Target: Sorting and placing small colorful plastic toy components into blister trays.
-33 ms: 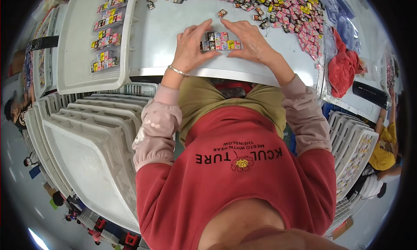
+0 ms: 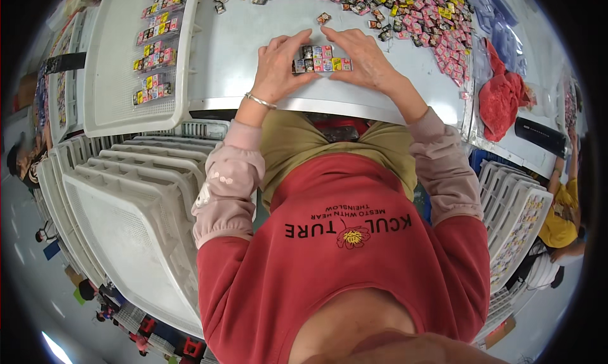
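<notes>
A compact group of small printed blocks (image 2: 322,59), pink, yellow, black and white, lies in two rows on the pale table. My left hand (image 2: 276,65) curves round its left end, thumb at the near side and forefinger at the far side. At the right end my right hand (image 2: 368,61) is bent the same way, so the group is framed between both hands. Where exactly the fingers press on the blocks is partly hidden. One loose block (image 2: 323,18) sits just beyond my fingertips.
A big heap of similar blocks (image 2: 424,28) spreads along the far and right side of the table. On the left, a white tray (image 2: 114,120) holds several clear packs of blocks (image 2: 153,90). Stacked white trays (image 2: 126,206) stand below it. Red cloth (image 2: 500,104) lies at right.
Almost nothing differs. My thumbs have shifted very slightly at the near side of the blocks, which stay in place.
</notes>
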Demonstrator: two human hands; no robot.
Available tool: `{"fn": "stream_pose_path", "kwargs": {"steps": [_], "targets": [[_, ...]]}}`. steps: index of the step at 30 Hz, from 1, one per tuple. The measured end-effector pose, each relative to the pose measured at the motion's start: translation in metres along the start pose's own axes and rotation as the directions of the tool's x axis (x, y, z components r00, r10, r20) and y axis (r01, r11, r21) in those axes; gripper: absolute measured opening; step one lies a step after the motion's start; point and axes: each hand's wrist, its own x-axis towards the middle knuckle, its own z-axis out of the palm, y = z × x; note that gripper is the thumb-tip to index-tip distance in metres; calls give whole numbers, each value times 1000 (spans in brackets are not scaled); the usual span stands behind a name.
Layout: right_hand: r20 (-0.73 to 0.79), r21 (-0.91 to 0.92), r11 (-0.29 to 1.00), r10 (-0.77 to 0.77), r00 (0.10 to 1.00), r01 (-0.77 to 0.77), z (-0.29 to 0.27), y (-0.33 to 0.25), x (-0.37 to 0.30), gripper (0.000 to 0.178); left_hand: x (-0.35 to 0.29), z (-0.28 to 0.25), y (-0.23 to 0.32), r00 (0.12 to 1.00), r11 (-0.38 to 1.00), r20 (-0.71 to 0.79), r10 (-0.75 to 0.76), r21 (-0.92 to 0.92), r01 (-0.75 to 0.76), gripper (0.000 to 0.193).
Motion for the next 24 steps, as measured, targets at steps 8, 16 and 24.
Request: {"fn": "stream_pose_path", "kwargs": {"steps": [8,16,24], "targets": [[-108,137,990,47,993,-32,-1,25,-11,74,-15,-7,-2,979,994,-191,-78,-89,62,72],[-101,135,959,263,959,-249,1,6,-8,16,-36,-7,-7,908,917,-176,-381,57,396,22],[54,576,752,357,933,-321,-7,6,-18,13,-21,-6,-10,826,775,-58,-561,-388,499,20]]}}
